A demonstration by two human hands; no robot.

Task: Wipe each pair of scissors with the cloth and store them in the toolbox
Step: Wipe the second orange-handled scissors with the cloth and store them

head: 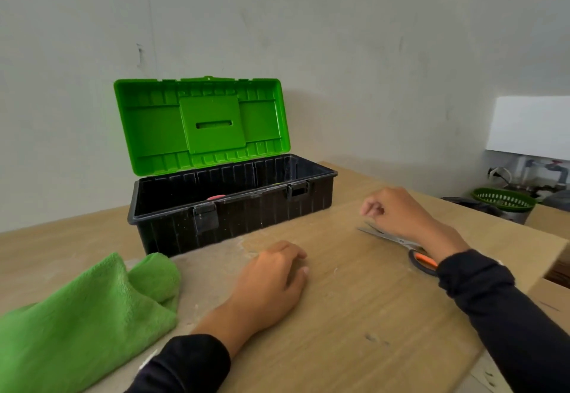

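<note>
A black toolbox (265, 207) with its green lid (200, 124) raised stands at the back of the wooden table (354, 315). A pink handle (216, 197) shows inside it. A green cloth (83, 315) lies crumpled at the near left. One pair of scissors (391, 238) with orange and black handles lies flat on the right, partly hidden under my right wrist. My right hand (398, 213) hovers over the blades, fingers curled loosely, holding nothing. My left hand (271, 278) rests palm down on the table between cloth and scissors, fingers curled.
The table's right edge drops off near the scissors, with a cardboard box (552, 287) below it. A green basket (502, 199) and a sink tap stand at the far right. A grey wall rises behind the toolbox.
</note>
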